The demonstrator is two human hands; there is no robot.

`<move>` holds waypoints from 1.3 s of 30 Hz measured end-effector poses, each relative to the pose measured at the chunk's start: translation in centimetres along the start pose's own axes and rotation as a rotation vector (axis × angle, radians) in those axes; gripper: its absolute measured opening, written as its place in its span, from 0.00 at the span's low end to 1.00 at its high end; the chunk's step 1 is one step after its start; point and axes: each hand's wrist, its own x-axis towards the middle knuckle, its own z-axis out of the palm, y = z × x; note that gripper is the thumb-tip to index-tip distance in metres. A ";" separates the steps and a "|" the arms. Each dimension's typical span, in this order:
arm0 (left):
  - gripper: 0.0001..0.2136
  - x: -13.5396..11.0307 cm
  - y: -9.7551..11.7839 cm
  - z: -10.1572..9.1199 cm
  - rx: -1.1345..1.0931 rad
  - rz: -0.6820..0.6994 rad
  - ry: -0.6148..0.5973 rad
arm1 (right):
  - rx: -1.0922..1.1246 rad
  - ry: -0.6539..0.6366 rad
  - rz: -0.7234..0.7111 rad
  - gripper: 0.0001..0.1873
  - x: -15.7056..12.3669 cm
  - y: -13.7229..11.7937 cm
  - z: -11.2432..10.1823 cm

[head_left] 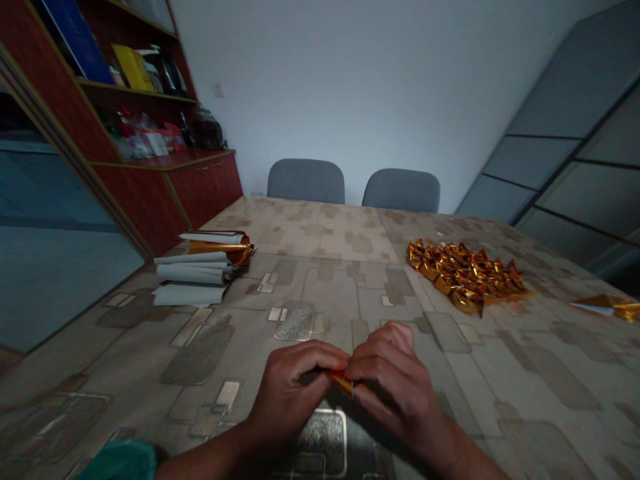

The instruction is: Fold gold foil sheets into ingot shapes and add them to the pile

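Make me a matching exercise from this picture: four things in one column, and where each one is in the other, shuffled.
Things:
1. gold foil piece
2. pile of folded gold pieces
3. rolled sheets
4. grey chairs

Places:
A. behind the table, at its far edge
B. pinched between the left hand and the right hand
C. on the table, left part
D. on the table, right part

Pairs: 1-B, 2-D, 3-C, 4-A

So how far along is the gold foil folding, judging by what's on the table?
Done: a pile of folded gold shapes lies to the right. In hand: the left hand and right hand pinch one small gold piece between them. Left: the rolled gold-backed sheets at the left look untouched, and a loose gold sheet lies at the far right, so plenty likely remains.
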 end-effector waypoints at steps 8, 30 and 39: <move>0.06 0.2 -0.2 0.8 -0.101 -0.203 0.029 | 0.036 0.008 0.053 0.05 0.2 -0.2 0.5; 0.12 1.7 -0.4 -0.6 -0.596 -0.609 -0.034 | 0.233 0.045 0.413 0.13 -0.6 2.4 -0.5; 0.13 1.5 -0.6 -0.5 -0.702 -0.661 -0.020 | 0.134 -0.217 0.094 0.17 -0.4 2.1 -1.0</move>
